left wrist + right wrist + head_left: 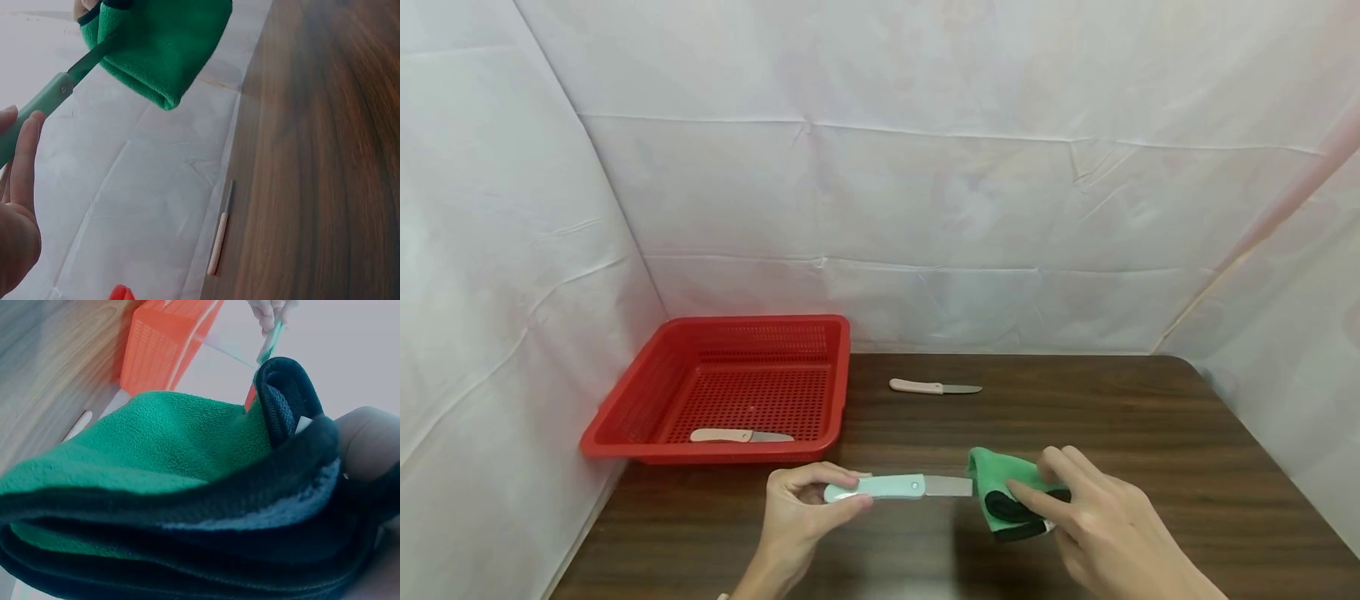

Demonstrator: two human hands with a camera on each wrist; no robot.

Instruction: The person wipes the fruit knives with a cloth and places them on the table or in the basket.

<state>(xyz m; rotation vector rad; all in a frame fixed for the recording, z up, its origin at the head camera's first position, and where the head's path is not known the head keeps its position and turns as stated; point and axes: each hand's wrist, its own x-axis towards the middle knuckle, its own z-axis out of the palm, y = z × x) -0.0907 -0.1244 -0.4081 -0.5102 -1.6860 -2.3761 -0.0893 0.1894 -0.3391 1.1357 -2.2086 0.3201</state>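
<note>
My left hand (805, 504) pinches the mint-green handle of a folding knife (880, 487) between thumb and fingers. Its blade is unfolded and points right, level above the table. A folded green cloth (1003, 483) with black edging is gripped in my right hand (1101, 512). The blade's tip end is hidden at the cloth's left edge; in the left wrist view the blade (90, 61) runs up against the green fabric (165, 50). Cloth folds fill most of the right wrist view, with the right thumb partly visible at its edge.
A red perforated basket (715, 450) stands at the table's left; a pink-handled knife (722, 435) lies inside it, blade out. Another pink-handled knife (917, 387) lies on the dark wooden table (1075, 400) near the back. White sheeting (925, 192) encloses the back and sides.
</note>
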